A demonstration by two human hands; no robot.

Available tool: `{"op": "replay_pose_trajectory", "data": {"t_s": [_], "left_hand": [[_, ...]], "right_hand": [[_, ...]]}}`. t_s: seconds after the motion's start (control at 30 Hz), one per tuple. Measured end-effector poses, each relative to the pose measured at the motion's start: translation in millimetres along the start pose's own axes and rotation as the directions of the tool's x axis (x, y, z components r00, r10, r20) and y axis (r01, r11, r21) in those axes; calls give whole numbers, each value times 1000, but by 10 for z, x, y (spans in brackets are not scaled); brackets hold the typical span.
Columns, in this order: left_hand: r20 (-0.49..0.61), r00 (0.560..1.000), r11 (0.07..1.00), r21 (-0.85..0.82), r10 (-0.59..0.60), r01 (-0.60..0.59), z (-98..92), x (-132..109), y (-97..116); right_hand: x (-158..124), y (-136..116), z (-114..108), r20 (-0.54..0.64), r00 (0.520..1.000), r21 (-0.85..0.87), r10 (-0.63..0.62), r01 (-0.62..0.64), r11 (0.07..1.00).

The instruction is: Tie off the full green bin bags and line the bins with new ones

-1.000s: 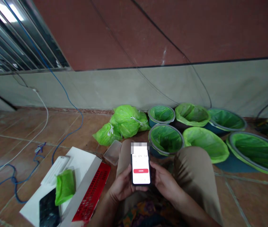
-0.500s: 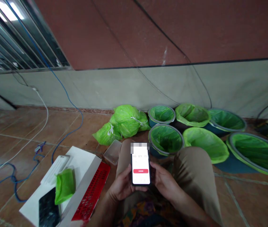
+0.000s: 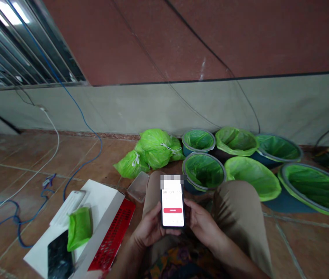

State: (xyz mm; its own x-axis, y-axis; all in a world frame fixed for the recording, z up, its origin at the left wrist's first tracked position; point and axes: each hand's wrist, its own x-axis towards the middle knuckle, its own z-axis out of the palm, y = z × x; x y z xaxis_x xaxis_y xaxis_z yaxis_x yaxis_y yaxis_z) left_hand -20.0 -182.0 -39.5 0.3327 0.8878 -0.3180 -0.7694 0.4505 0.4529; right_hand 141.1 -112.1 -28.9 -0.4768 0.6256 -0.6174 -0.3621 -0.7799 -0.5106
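Observation:
A phone [image 3: 172, 217] with a lit white screen and a red bar is upright between my two hands, above my lap. My left hand [image 3: 150, 228] wraps its left side and lower edge, with fingers reaching behind it. On the other side, my right hand [image 3: 199, 221] grips the phone's right edge, its thumb along the side. Beyond the phone, a small clear plastic container [image 3: 138, 187] sits on the floor by my left knee, and a bin [image 3: 204, 172] with a green liner stands just past it.
Several lined bins [image 3: 317, 188] stand along the wall at the right. Tied green bags [image 3: 155, 149] lie beside them. At the left are a white box [image 3: 102, 193] bearing a green packet [image 3: 79, 228] and a dark flat item [image 3: 60, 255], a red basket [image 3: 115, 236], and blue cable [image 3: 84, 164].

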Motion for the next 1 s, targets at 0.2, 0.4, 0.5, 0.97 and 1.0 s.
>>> {"op": "replay_pose_trajectory", "data": {"t_s": [0.2, 0.4, 0.5, 0.97, 1.0], "left_hand": [[2, 1000, 1000, 1, -3, 3, 2, -2, 4], [16, 1000, 1000, -8, -9, 9, -12, -1, 3], [3, 1000, 1000, -5, -9, 9, -10, -7, 2], [0, 1000, 1000, -18, -6, 6, 1, -8, 5], [12, 1000, 1000, -28, -2, 3, -14, -13, 7]], "right_hand": [[-13, 2, 16, -5, 1000, 0, -23, 23, 1000], [-30, -5, 24, 14, 1000, -16, -25, 26, 1000], [-41, -19, 40, 14, 1000, -18, -18, 19, 1000], [-22, 22, -10, 57, 993, -39, -102, 105, 994], [-50, 12, 19, 62, 991, -53, -121, 124, 991]]}}
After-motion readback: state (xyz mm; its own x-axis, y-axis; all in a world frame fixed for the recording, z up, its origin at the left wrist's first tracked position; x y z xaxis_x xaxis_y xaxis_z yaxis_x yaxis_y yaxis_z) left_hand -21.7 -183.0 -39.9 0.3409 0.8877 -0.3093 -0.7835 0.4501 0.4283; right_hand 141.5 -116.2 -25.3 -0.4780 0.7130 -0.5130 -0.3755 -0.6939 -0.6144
